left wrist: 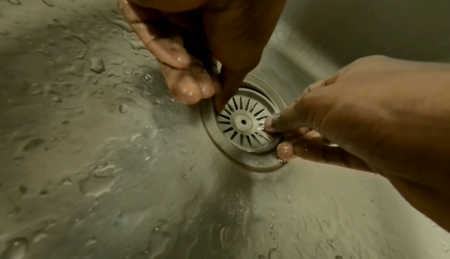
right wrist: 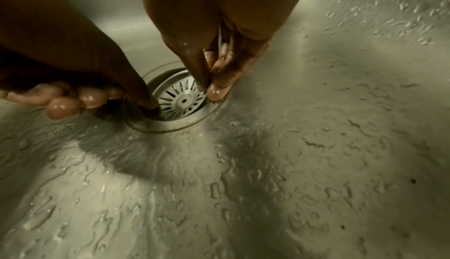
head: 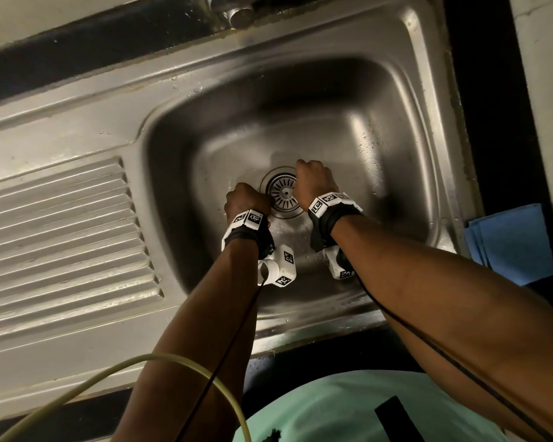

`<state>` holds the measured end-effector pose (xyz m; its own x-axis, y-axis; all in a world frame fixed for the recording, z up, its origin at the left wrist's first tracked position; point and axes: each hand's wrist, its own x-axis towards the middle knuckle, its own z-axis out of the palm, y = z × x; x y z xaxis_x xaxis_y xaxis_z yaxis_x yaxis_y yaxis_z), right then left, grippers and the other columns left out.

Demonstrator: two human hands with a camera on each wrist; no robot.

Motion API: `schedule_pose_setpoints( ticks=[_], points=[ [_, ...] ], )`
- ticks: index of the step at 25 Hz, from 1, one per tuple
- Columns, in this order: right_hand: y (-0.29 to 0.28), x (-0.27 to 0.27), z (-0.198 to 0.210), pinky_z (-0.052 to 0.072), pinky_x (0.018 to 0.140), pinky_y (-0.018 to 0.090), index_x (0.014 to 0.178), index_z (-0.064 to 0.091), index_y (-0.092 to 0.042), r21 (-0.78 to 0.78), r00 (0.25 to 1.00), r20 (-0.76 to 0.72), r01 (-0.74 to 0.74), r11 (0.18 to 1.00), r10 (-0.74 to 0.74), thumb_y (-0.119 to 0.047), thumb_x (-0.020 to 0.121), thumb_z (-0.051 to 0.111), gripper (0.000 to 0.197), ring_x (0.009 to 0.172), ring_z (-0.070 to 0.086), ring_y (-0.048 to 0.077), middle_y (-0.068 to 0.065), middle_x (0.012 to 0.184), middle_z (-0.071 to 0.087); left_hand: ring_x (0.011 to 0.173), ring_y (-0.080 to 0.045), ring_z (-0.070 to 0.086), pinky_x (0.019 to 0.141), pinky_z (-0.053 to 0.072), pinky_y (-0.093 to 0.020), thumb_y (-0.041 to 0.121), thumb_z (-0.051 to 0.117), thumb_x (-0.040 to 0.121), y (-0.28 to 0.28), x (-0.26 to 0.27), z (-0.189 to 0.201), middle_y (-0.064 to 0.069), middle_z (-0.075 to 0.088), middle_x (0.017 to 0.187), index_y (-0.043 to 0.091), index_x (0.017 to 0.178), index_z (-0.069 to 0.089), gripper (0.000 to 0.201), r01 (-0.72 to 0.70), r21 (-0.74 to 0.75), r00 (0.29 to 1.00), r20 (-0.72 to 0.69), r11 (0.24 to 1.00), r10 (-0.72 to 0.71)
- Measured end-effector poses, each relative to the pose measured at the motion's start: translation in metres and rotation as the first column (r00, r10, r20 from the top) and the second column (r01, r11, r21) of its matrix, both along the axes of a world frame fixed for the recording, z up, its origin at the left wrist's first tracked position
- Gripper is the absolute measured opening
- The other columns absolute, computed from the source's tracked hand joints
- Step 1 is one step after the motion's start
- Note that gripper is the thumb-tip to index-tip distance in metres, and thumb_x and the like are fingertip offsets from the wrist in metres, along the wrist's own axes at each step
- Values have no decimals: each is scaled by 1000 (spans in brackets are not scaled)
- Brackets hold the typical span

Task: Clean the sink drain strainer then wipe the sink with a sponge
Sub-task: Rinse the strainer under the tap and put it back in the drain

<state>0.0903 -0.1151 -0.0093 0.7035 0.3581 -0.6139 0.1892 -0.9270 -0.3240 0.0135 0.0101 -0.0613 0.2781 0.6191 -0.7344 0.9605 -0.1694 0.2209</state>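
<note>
1. Two hands work at the drain strainer [head: 283, 193], which sits in its recess at the centre of the sink [head: 396, 129] floor.
2. The left hand [head: 246, 200] has its thumb tip dug into the strainer's near-left rim; its other fingers [left wrist: 187, 91] curl on the wet steel beside the drain ring.
3. The right hand [head: 313, 180] pinches the opposite rim between thumb and fingertip [right wrist: 216, 92].
4. No readable writing shows; only black-and-white square code markers on the wrist bands [head: 248, 218].
5. Water beads cover the basin floor, which lies open all round the drain up to the sloped walls.
6. A folded blue cloth [head: 511, 244] lies on the surface by the sink's right edge; a ribbed drainboard [head: 61, 237] flanks the left.
</note>
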Motion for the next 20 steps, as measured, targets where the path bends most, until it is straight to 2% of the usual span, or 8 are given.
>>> schedule_pose_setpoints(
  ticks=[6,12,15,17,20],
  points=[
    [1,0,-1,49,91,44,124,53,-3,-7,1000,-8,-7,1000,7,-12,91,63,35,114,56,43,21,123,57,79,-37,78,76,67,-46,52,79,50,1,-2,-7,-11,79,90,17,89,77,52,-10,-11,1000,-20,1000,10],
    [3,-1,-4,50,92,47,127,51,-3,-12,1000,2,3,1000,-3,-9,92,60,36,115,56,44,20,124,55,78,-36,78,74,67,-45,51,80,55,4,-2,-1,-10,79,88,17,88,77,47,11,-51,1000,-24,999,-12],
    [4,-1,-4,50,91,47,127,50,-2,-22,1000,8,-4,1000,4,-7,92,58,36,115,57,44,21,125,55,85,-38,77,80,66,-47,51,83,59,3,-1,11,-11,78,99,15,97,75,53,49,-29,999,-19,998,-49],
    [5,-1,-4,50,91,48,128,50,-1,-25,1000,10,-8,1000,8,-7,93,58,37,115,57,44,21,126,55,90,-39,75,85,65,-48,50,86,68,3,-3,11,-11,74,108,12,105,71,55,83,-18,996,-16,996,-83],
    [4,-1,-4,50,92,46,127,50,-2,-25,1000,6,0,1000,0,-10,93,60,37,116,57,43,20,126,55,87,-40,77,82,65,-48,55,84,65,4,-5,10,-14,74,107,15,104,71,57,118,1,993,-12,993,-118]
  ],
)
